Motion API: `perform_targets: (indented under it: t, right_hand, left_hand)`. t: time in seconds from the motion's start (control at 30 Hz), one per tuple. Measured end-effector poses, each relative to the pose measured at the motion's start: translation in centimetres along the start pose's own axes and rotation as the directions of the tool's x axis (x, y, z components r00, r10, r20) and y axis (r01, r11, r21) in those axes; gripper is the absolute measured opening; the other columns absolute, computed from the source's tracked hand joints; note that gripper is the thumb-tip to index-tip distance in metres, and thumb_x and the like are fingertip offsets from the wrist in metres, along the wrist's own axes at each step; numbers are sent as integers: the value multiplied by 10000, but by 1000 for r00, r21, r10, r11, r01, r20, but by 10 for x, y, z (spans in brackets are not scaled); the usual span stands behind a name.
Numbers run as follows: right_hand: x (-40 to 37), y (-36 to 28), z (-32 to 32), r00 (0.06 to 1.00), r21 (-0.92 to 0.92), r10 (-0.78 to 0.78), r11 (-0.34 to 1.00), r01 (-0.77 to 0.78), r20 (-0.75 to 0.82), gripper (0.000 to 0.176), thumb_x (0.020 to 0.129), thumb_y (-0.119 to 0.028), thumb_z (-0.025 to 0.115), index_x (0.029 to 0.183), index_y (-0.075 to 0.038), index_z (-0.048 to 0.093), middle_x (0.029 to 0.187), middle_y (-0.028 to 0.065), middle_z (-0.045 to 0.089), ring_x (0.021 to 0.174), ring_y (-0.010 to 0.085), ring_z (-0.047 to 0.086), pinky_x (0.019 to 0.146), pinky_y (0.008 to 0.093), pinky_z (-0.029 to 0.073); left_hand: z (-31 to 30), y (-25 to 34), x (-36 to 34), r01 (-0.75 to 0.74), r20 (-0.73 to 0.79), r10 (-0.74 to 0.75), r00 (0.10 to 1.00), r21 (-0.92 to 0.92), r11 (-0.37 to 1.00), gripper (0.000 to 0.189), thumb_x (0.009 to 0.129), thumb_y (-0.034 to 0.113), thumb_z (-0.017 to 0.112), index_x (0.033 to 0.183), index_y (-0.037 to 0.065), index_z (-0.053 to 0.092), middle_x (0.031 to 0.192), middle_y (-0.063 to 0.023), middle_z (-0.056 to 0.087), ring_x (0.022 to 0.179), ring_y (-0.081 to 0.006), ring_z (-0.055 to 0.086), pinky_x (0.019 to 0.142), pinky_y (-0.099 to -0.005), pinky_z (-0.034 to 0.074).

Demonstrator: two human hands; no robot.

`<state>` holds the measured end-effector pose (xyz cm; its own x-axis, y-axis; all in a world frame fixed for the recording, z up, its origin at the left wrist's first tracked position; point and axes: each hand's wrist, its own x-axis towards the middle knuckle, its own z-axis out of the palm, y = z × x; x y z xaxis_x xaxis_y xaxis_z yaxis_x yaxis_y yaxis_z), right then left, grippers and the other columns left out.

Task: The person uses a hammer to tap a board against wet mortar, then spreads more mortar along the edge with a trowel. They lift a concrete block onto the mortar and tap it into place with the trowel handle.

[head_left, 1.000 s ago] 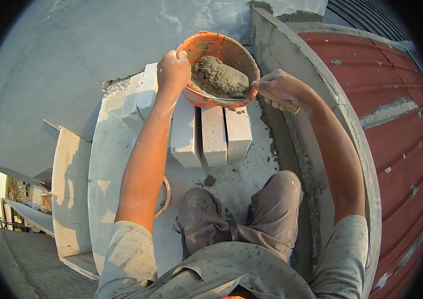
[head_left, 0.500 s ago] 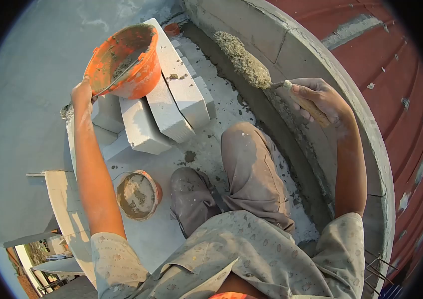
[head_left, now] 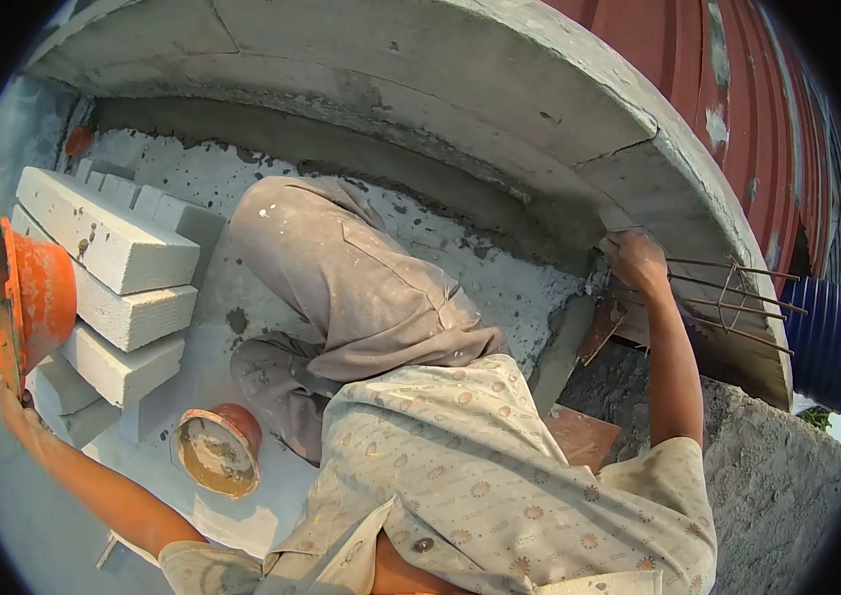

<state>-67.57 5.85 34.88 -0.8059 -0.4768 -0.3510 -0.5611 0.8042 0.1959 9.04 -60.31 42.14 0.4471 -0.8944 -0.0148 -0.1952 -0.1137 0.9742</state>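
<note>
At the left edge, my left hand (head_left: 22,409) is closed on the lower rim of an orange bucket (head_left: 44,296), which is tipped on its side with grey mortar smears inside. My right hand (head_left: 638,260) is closed around the trowel's handle, low against the inner face of the curved wall (head_left: 500,89), near its right end. The trowel's blade and any mortar on it are hidden. A smaller orange bucket (head_left: 232,436) holding grey mortar stands on the floor beside my folded leg.
White blocks (head_left: 113,238) are stacked beside the orange bucket. Bare rebar (head_left: 737,297) sticks out right of my right hand. Beyond the wall are a red metal roof (head_left: 638,40) and a blue ribbed object (head_left: 822,332). A rough grey surface (head_left: 767,476) lies at the lower right.
The view has turned toward the right end of the wall. My right hand has moved the trowel from mid-air to the wall's base. My left hand still holds the bucket, now farther left.
</note>
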Motion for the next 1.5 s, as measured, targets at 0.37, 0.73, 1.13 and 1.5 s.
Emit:
perform_targets:
  t: [0.37, 0.73, 1.13, 1.5]
  right_hand:
    - [-22, -21, 174, 980, 497, 193, 847, -190, 45, 371, 970, -334, 473, 1103, -40, 657, 1066, 272, 662, 1045, 479, 601, 881, 529, 491]
    - [-36, -50, 259, 964, 672, 266, 711, -208, 17, 439, 960, -383, 472, 1141, -19, 639, 1098, 292, 649, 1025, 494, 609, 860, 515, 497]
    - [-33, -32, 289, 673, 811, 516, -78, -579, 530, 342, 982, -371, 517, 937, -41, 593, 631, 95, 552, 485, 219, 551, 416, 410, 460]
    - [0, -182, 213, 899, 849, 222, 303, -432, 378, 396, 990, -367, 481, 960, -1, 627, 737, 176, 662, 592, 315, 653, 528, 433, 512]
  left_hand:
    - [17, 16, -39, 15, -49, -14, 999, 10, 1000, 263, 961, 337, 600, 1007, 81, 633, 823, 1, 597, 624, -83, 497, 520, -207, 370]
    - [12, 10, -21, 12, -18, -11, 1000, 42, 999, 258, 961, 335, 600, 1005, 83, 632, 820, 0, 597, 618, -84, 496, 516, -207, 367]
    - [4, 7, -11, 13, 12, -14, 1000, 42, 999, 252, 961, 333, 601, 1001, 87, 631, 817, 0, 598, 612, -84, 495, 511, -208, 364]
    - [5, 8, -15, 15, -10, -15, 1000, 43, 999, 256, 960, 331, 599, 998, 79, 624, 803, -6, 596, 585, -87, 485, 493, -206, 352]
